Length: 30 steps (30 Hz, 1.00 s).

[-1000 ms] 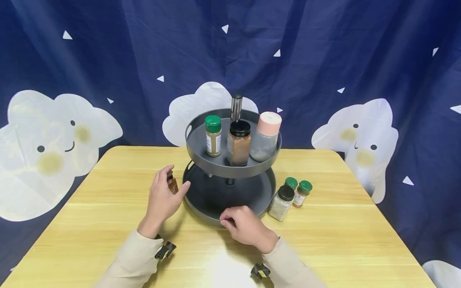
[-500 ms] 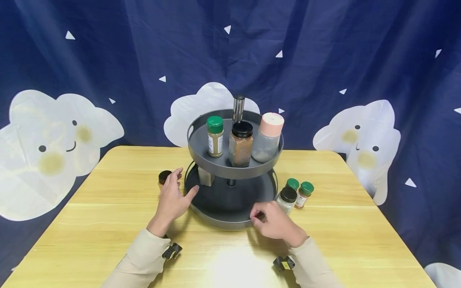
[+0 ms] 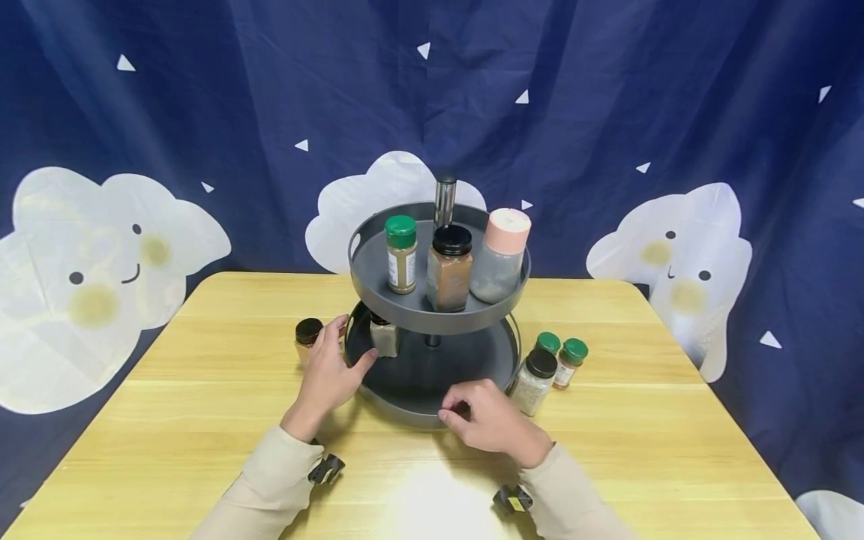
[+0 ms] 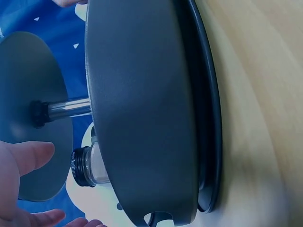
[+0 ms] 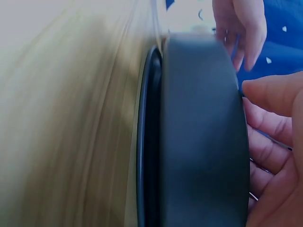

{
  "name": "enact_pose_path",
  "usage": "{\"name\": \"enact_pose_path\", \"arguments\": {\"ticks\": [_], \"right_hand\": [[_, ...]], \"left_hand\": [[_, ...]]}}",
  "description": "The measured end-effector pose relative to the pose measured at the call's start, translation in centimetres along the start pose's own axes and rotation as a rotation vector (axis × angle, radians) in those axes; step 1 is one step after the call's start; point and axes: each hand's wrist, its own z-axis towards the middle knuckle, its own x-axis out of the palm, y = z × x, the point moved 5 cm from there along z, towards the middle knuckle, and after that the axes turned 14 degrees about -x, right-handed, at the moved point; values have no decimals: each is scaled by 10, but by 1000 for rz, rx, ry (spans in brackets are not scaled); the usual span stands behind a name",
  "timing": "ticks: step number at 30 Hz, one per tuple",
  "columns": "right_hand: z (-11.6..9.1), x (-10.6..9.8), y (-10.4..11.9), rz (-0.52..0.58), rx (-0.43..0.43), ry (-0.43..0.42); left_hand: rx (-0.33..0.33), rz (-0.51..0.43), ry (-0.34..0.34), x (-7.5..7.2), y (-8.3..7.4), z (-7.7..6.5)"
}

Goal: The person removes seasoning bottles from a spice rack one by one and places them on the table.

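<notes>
Two-tiered round charcoal stand, likely rigid and smooth, sits on a pale wooden table. Right hand pinches its lower rim, probably the best hold, at six o'clock; left hand hovers at nine, spread and empty.

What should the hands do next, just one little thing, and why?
Maybe the left hand should grasp the black-lidded jar standing on the table just left of it. That hand looks open and close by, and the lower tray seems to have bare room in front for a jar.
</notes>
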Motion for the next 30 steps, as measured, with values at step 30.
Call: {"name": "enact_pose_path", "arguments": {"ticks": [30], "right_hand": [[-15,-10,-12,-102,43,-40]], "left_hand": [[56,20,50,23,-2,8]]}}
